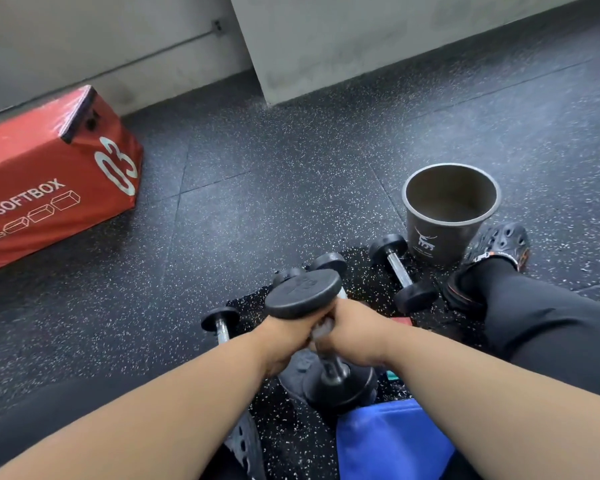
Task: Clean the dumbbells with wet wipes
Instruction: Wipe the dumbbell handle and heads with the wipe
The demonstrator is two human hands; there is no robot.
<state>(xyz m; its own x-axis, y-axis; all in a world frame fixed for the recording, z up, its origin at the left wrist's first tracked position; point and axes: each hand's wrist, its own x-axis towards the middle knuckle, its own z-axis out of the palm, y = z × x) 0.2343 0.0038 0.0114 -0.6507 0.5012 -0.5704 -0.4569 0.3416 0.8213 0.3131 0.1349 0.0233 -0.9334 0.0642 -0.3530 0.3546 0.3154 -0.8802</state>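
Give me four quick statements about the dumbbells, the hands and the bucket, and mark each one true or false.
1. Both hands grip the raised dumbbell. True: left hand and right hand meet at its handle.
2. The bucket lies on its side. False: it stands upright.
3. A white wipe shows between the hands. True.
4. The red box touches the bucket. False: they are far apart.
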